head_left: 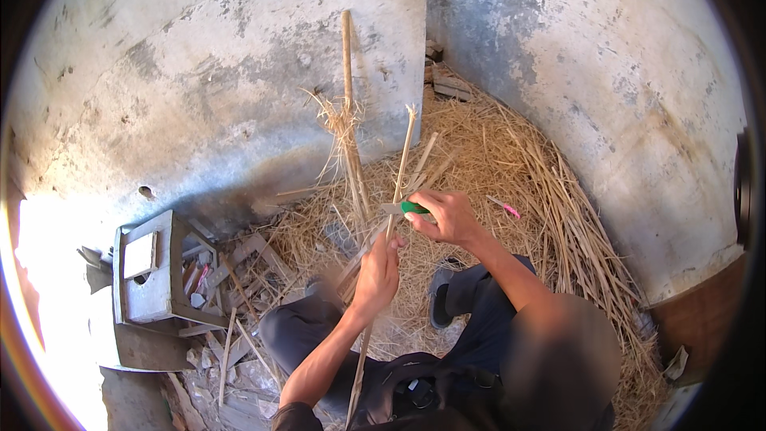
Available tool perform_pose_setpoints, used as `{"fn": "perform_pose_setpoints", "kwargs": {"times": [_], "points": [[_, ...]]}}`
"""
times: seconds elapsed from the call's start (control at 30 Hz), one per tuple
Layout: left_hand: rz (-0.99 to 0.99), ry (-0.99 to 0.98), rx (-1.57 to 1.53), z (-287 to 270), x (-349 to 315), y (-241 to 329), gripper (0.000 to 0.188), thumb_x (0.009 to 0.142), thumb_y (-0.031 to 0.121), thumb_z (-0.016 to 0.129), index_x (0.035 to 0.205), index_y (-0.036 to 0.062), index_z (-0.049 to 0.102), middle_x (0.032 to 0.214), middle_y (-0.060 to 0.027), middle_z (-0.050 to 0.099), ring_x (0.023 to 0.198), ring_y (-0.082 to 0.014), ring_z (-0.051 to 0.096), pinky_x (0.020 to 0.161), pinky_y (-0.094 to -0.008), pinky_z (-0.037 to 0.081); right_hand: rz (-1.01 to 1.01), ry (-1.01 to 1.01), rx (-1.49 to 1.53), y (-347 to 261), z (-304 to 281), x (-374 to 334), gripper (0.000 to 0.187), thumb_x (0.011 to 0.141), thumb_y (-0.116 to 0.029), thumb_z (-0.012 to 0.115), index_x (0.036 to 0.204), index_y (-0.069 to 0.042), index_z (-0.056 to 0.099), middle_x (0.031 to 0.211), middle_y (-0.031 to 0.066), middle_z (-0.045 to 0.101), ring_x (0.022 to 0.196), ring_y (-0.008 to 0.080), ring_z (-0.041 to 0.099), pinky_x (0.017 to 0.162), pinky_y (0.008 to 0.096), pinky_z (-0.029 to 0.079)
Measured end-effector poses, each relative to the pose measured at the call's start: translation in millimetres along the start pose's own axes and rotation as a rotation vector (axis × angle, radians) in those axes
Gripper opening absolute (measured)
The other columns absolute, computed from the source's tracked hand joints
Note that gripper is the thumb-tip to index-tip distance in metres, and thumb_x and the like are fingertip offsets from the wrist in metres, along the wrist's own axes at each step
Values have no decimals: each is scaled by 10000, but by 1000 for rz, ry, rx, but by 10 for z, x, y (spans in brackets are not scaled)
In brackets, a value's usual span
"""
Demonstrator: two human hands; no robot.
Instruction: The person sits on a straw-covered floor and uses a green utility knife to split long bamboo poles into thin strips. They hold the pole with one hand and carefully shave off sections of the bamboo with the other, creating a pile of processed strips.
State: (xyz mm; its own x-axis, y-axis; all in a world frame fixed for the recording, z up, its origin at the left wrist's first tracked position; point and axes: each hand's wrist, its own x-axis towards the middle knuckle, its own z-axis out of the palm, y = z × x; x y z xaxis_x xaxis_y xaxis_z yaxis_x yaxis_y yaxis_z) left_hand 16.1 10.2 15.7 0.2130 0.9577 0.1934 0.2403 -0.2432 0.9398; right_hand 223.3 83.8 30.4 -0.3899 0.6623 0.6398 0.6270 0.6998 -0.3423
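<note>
Holding a thin stick [404, 156] in the left grip [377, 273], narrow and wrapped around it just below the knife [407, 207], probably to steady it near the blade. Has the stick slanting up from between the legs [299, 331] and past both grips, perhaps to leave the upper part free while lining up the long lower part with the body. Clasping the knife by its green handle in the right grip [448, 217], also narrow, likely for fine control. Sets the blade crosswise over the stick, seemingly touching; too small to tell whether cutting in.

Sits low on straw [495, 160], facing a stained wall [239, 72] with a taller pole [346, 56] apparently leaning against it for support, ringed partway down by curled shavings [341, 124]. Has a pink-handled tool [511, 211] lying to the right, apart from the right grip, maybe put there for easy reach. Has long stalks [594, 231] massed farther right, roughly alongside one another, and a wooden box [152, 295] at left.
</note>
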Motion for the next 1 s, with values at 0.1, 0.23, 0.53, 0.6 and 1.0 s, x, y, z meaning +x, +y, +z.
{"fn": "perform_pose_setpoints", "kwargs": {"times": [0.1,0.23,0.53,0.6,1.0], "points": [[29,10,10,19,-18,-22,212,1128,146,411,1148,8,572,646,-52,473,567,-145,465,564,-360,414,22,1,-13,38,0,-13,256,955,-334,691,1021,-90,731,874,52,754,653,231,722,561,361,562],[-12,-22,30,3,-25,14,228,1131,173,409,1138,12,570,664,-44,492,591,-132,488,582,-357,429,72,23,1,107,-8,-20,258,955,-339,693,1019,-92,728,863,56,748,644,247,714,556,374,548],[-42,-46,72,43,-95,-26,146,1101,88,459,1115,-13,563,678,-207,571,566,-342,598,565,-466,432,172,2,-10,221,-116,23,292,980,-364,658,1036,-85,721,811,85,725,651,261,708,576,385,533],[26,-43,87,97,-173,-104,139,1102,97,466,1108,-12,553,706,-237,594,612,-399,626,584,-486,446,222,20,-1,314,-192,67,308,988,-377,644,1043,-83,716,789,98,715,639,255,697,572,383,524],[7,-147,94,182,-190,-66,120,1098,92,479,1081,-19,520,677,-277,589,642,-492,621,558,-524,439,337,92,-177,927,-332,-50,396,1006,-436,618,1132,-78,731,767,98,734,601,248,683,542,368,496]]}}
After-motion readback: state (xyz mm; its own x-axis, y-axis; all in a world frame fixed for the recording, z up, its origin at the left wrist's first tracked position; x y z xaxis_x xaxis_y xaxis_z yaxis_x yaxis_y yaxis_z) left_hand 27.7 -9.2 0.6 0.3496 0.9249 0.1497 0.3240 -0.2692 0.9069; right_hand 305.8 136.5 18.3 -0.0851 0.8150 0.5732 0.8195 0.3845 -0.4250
